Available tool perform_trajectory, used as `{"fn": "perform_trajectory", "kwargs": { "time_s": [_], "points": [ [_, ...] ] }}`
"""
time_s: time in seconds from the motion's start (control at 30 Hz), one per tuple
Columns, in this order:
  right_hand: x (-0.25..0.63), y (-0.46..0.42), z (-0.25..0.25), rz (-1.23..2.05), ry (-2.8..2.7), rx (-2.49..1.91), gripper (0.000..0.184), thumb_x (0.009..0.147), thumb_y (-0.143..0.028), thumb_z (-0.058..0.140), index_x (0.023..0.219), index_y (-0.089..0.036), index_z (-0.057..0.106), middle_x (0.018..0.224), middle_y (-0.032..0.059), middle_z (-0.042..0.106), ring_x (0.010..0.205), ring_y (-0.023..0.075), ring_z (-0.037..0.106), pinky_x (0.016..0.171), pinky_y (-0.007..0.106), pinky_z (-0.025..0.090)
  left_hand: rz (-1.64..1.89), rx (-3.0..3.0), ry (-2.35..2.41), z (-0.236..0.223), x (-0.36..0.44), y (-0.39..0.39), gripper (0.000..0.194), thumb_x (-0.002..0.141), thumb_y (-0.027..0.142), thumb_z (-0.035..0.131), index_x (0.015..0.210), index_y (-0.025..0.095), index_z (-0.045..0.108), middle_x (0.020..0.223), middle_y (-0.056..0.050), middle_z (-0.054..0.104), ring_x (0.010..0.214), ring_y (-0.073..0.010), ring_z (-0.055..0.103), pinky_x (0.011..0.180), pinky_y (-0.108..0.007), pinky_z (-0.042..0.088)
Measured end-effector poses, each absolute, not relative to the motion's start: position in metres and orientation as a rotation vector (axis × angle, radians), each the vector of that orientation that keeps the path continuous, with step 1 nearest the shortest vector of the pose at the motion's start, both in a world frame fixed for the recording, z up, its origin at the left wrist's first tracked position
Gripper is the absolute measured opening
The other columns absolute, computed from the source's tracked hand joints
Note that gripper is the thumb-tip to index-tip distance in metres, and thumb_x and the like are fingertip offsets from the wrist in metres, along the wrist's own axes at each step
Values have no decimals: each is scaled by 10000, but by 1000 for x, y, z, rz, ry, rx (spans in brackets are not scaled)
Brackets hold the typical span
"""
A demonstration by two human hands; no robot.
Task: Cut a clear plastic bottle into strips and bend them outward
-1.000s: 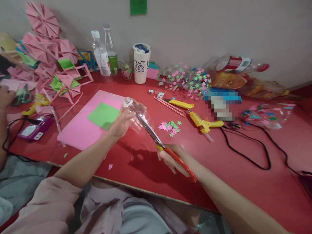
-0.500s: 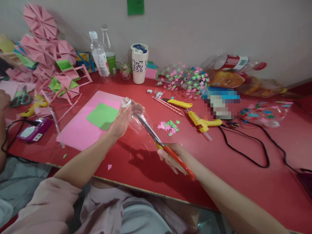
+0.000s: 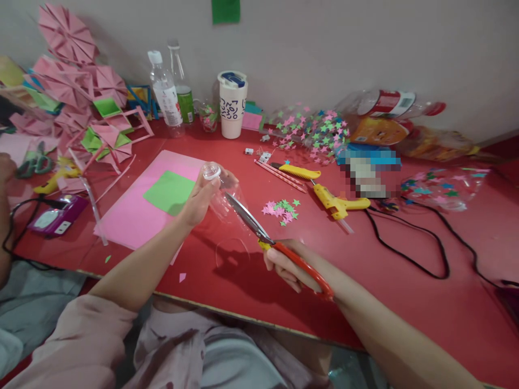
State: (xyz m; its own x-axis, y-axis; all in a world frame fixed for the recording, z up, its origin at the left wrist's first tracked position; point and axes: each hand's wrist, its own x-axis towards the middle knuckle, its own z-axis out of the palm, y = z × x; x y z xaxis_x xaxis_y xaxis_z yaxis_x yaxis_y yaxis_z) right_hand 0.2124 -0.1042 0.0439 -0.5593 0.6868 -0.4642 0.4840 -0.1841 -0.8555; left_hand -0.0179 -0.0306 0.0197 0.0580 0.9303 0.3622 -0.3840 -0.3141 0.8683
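My left hand (image 3: pixel 199 199) is closed around a clear plastic bottle top (image 3: pixel 227 204), its white-ringed neck turned up toward me. My right hand (image 3: pixel 290 265) grips a pair of scissors (image 3: pixel 259 229) with red and yellow handles. The blades point up and left, their tips at the clear plastic beside my left fingers; whether they touch it is hard to tell. Under the scissors a thin clear plastic ring (image 3: pixel 233 254) lies on the red table (image 3: pixel 251 300). Pink sheets (image 3: pixel 125 216) and a green square (image 3: pixel 170 193) lie beneath and left of my left hand.
Small paper stars (image 3: pixel 281 210), a yellow cutter (image 3: pixel 300 172) and a yellow glue gun (image 3: pixel 338 202) lie to the right. Bottles (image 3: pixel 168 102) and a white cup (image 3: pixel 232 108) stand at the back. Another person's hand (image 3: pixel 6 167) shows at far left, near a purple power strip (image 3: pixel 59 215).
The scissors have drawn slightly down and right, so their tips sit nearer the plastic's edge. My left hand has tilted the bottle top a little. The camera view shifted slightly.
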Motion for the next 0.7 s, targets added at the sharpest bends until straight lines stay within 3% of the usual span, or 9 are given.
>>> {"fn": "perform_trajectory", "kwargs": {
  "time_s": [0.3,0.7],
  "points": [
    [200,-108,32,1761,-1851,-1541,563,809,-747,507,628,-216,464,352,-93,403,283,83,446,368,192,340,1515,1156,686,17,-13,-30,379,784,572,678,912,236,560,867,-30,706,925,-212,697,924,-419,505],
    [206,-107,36,1861,-1842,-1362,633,798,-830,425,696,-209,493,389,-94,414,303,83,448,381,211,370,1390,1245,660,7,-17,-32,391,812,577,661,957,217,612,981,-59,710,978,-225,677,947,-413,482]
  ]
}}
